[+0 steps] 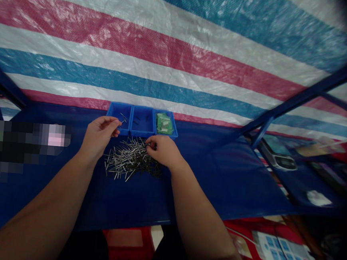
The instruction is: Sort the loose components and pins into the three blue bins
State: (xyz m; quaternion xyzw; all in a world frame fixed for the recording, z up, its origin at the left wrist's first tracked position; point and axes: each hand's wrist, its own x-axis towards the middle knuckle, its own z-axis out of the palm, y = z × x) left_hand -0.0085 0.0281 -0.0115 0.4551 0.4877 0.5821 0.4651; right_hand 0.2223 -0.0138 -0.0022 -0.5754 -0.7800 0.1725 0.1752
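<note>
A loose heap of thin, shiny metal pins [126, 158] lies on the blue table, with darker ones on its right side. My left hand [99, 134] is closed in a pinch over the front of the left blue bin [111, 110], and a thin metal pin seems to show at its fingertips. A few pins lie in that bin. At the upper right edge of the heap, my right hand [164, 149] has its fingers curled together among the pins; what they grip is hidden. The middle blue bin [144, 121] holds a few small dark pieces.
The right blue bin [175, 130] contains green-and-white packets [164, 123]. Behind the bins hangs a striped plastic sheet [179, 54]. A blue metal frame [270, 115] rises at the right, with a digital scale [279, 156] beyond it. Pixelation covers the left side.
</note>
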